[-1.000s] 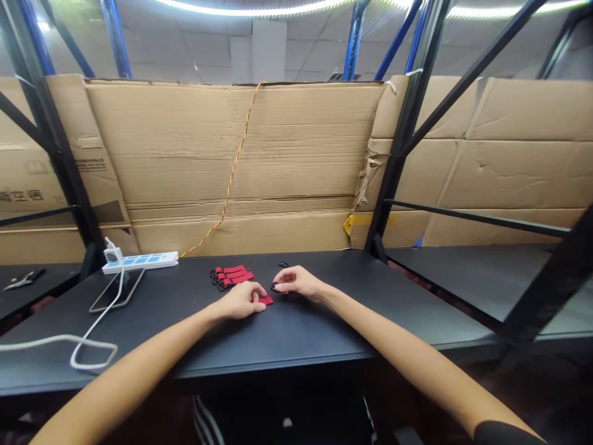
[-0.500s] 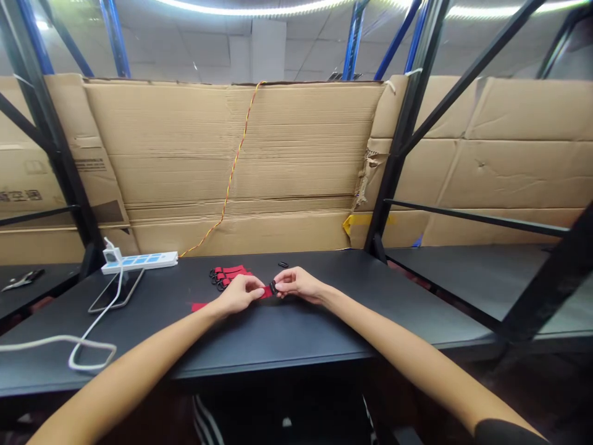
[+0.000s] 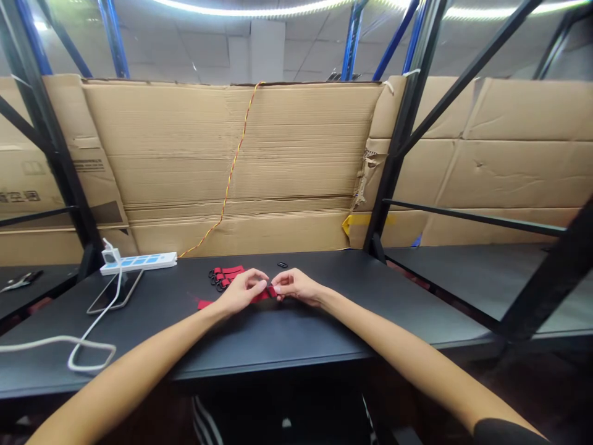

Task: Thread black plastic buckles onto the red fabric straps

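Note:
My left hand (image 3: 243, 292) pinches a red webbing strap (image 3: 260, 296) just above the black tabletop. The strap's other end shows left of my left wrist, and part of it is hidden under that hand. My right hand (image 3: 295, 287) is closed on the strap's near end, close to a small black buckle (image 3: 269, 290) mostly covered by the fingers. Red webbing shows on both sides of the buckle. Behind my left hand lies a stack of red straps (image 3: 228, 272) with black hardware. A small black ring-like piece (image 3: 282, 265) lies on the table beyond my right hand.
A white power strip (image 3: 152, 261) with a plugged-in charger (image 3: 110, 253) stands at the back left. Its white cable (image 3: 95, 322) crosses a phone (image 3: 115, 292). Cardboard panels (image 3: 287, 161) and black rack posts (image 3: 393, 154) bound the table. Scissors-like tool (image 3: 21, 281) lies far left.
Red webbing now shows on the right side of the buckle, at my right fingertips, where the black buckle was seen before. My hands have come slightly closer together.

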Available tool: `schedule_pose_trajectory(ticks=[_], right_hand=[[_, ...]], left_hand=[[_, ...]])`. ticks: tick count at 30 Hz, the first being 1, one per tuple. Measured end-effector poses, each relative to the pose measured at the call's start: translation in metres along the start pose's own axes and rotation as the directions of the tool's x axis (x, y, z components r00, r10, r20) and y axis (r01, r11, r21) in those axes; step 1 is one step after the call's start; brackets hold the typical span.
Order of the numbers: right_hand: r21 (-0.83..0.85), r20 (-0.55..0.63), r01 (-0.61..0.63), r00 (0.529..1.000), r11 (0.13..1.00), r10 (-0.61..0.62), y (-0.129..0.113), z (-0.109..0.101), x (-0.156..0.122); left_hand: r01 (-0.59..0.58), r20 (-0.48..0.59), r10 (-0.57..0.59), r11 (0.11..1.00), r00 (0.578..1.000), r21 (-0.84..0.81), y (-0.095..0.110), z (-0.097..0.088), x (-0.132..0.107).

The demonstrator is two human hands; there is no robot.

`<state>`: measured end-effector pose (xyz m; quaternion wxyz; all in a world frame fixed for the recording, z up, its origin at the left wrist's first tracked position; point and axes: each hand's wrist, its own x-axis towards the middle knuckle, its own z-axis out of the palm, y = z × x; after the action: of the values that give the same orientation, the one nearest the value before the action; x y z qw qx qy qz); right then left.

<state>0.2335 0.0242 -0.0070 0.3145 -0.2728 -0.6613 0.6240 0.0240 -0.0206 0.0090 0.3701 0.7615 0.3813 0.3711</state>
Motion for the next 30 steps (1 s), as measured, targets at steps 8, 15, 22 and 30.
schedule_pose_trajectory(ticks=[8,15,22,30], right_hand=[[-0.088,-0.029,0.025,0.999,0.996,-0.027,0.000,0.004,0.002],[-0.064,-0.140,0.105,0.984,0.992,-0.113,0.005,0.002,0.007],[-0.086,-0.092,0.193,0.975,0.977,-0.201,0.001,0.011,0.005],[-0.066,-0.027,0.174,0.984,0.983,-0.176,-0.006,0.014,-0.001]], left_hand=[[-0.172,0.004,0.177,0.952,0.984,0.252,0.013,0.004,-0.008],[-0.132,-0.168,0.182,0.954,0.969,0.270,0.016,0.003,-0.006],[-0.045,-0.218,0.097,0.972,0.971,0.230,0.002,0.003,-0.002],[-0.035,-0.222,0.054,0.995,0.974,0.091,0.000,0.002,0.000]])
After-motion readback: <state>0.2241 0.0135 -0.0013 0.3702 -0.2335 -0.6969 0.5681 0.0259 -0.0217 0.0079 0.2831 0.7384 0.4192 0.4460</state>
